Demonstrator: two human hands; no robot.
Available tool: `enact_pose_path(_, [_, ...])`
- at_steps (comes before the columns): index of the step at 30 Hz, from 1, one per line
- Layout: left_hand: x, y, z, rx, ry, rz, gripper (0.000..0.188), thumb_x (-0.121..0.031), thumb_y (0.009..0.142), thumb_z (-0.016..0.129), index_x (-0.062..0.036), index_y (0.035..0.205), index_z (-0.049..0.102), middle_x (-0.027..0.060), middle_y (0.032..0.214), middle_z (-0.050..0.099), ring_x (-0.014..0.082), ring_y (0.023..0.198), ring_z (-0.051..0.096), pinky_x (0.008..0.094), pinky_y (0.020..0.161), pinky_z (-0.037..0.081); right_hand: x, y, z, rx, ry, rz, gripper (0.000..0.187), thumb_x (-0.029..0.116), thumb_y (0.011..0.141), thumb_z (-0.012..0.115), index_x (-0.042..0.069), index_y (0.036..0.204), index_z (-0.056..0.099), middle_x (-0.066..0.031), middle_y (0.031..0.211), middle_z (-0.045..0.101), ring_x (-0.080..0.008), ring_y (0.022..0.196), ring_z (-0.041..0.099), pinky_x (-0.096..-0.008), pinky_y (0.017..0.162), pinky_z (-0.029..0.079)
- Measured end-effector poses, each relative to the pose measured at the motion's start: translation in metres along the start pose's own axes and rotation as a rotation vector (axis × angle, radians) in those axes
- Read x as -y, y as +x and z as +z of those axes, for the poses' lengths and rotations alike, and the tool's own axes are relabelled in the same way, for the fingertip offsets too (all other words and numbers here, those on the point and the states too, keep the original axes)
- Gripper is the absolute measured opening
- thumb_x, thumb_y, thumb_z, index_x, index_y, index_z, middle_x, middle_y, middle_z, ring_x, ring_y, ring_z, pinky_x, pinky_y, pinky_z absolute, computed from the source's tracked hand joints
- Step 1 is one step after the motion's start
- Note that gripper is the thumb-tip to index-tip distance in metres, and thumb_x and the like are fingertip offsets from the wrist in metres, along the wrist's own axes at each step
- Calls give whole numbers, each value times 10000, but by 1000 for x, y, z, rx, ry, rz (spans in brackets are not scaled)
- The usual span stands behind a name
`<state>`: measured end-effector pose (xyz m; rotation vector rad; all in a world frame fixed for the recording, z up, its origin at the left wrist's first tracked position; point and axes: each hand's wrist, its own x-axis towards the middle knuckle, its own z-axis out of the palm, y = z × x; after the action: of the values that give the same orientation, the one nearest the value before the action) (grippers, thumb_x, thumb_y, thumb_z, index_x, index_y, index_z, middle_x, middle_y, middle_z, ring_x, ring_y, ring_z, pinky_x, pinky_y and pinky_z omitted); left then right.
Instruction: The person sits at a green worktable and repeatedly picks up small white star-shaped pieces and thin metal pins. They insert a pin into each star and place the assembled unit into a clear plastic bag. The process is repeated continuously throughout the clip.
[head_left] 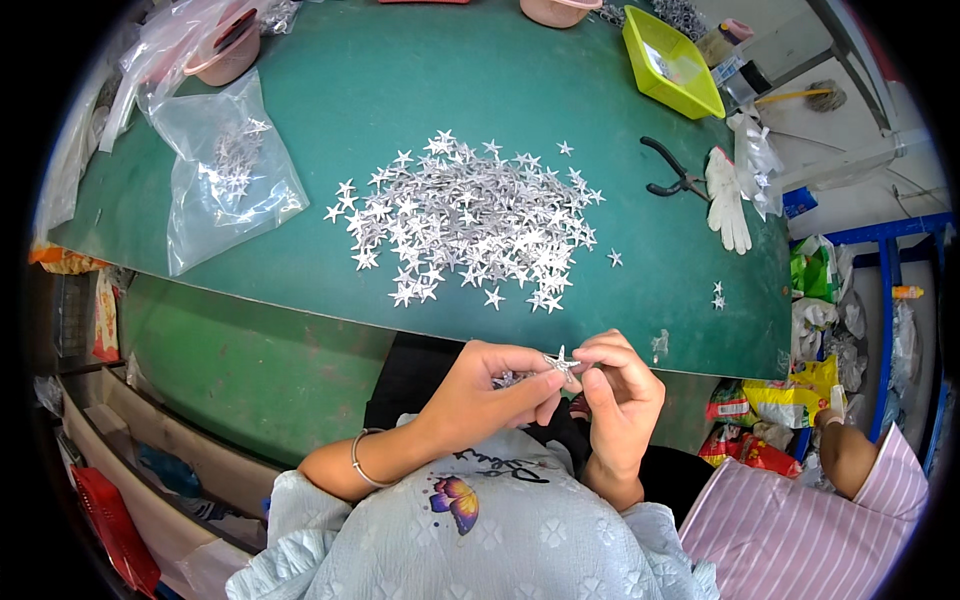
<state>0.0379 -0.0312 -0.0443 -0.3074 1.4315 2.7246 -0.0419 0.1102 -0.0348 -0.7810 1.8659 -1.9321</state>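
Just in front of the table's near edge, my left hand (490,390) is closed, pinching a small silver starfish-shaped piece (562,362) between thumb and forefinger. More silver pieces (510,379) show inside its curled fingers. My right hand (622,395) has its fingers bent, with thumb and forefinger closed at the right-hand arm of the same starfish piece. Beyond my hands, a wide heap of similar silver starfish pieces (470,215) lies on the green table (330,80), with a few strays around it.
At left, a clear plastic bag (235,190) holds more pieces. Black-handled pliers (675,170) and a white glove (727,200) lie at right, below a yellow-green basket (672,65). Another person in a striped garment (790,530) is close on my right. A long box (170,470) stands lower left.
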Motion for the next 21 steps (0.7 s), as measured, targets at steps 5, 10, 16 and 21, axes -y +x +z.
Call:
enact_pose_path(5, [0,0,1,4,105,23,136,-96,858,566,12,823,640,26,617,574,34,496,420,181,433,304,-5,2,-4,57,172,64,89,-27,827,576,-59,910,582,-98,854,568,-144,781,511,-253,709,413])
enact_pose_path(10, [13,3,5,-65,179,201,121,-107,859,575,4,888,612,20,663,587,31,528,447,175,446,315,-14,1,-5,15,260,84,77,-46,814,580,-57,890,579,-89,849,557,-137,784,510,-239,706,407])
enact_pose_path(16, [13,11,-5,-41,-178,-78,119,-142,877,561,-25,851,552,40,673,559,32,526,414,161,436,282,-31,18,-23,-51,-36,42,84,-55,773,585,-32,839,631,-86,854,594,-151,809,520,-255,713,403])
enact_pose_path(21, [29,18,-18,137,-517,11,194,-212,888,506,-29,826,488,151,706,547,73,485,379,180,401,254,-72,64,-71,-375,-947,-230,175,42,755,639,10,927,635,-111,914,600,-256,848,521,-324,734,410])
